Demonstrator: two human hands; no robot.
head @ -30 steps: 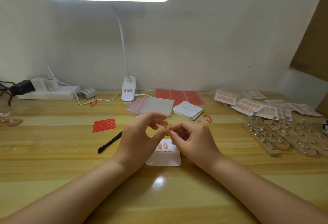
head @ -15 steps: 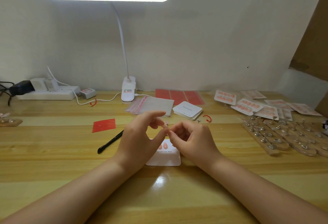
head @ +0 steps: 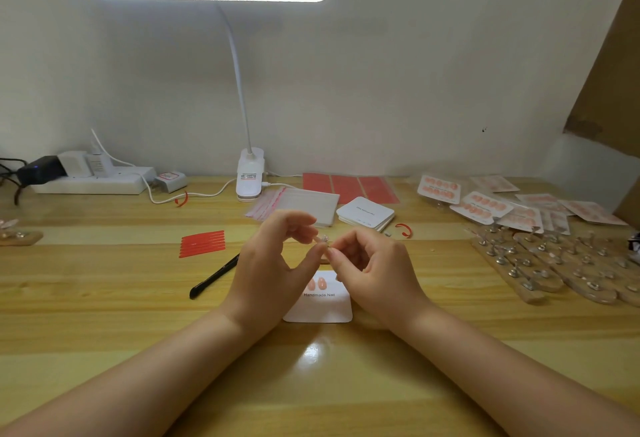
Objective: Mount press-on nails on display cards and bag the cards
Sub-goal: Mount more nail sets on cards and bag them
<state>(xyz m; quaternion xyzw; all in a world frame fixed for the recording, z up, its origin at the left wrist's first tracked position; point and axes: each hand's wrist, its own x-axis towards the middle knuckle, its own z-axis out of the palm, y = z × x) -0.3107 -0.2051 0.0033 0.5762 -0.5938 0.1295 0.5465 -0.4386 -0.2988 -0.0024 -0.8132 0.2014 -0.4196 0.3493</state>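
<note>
A small, pale press-on nail [head: 323, 240] with a glinting top sits pinched between left hand [head: 273, 270] and right hand [head: 377, 270], both grips grasping it, at 12 o'clock above the white display card [head: 320, 308] on the counter [head: 104, 315].

wooden table [head: 104, 298], white display card [head: 322, 308], black tool [head: 213, 277], red strips [head: 202, 243], card stack [head: 365, 213]

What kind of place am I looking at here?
Probably a small home workbench for packing press-on nails: a wooden table under a clip lamp, finished nail cards stacked at the right, clear bags nearby.
</note>
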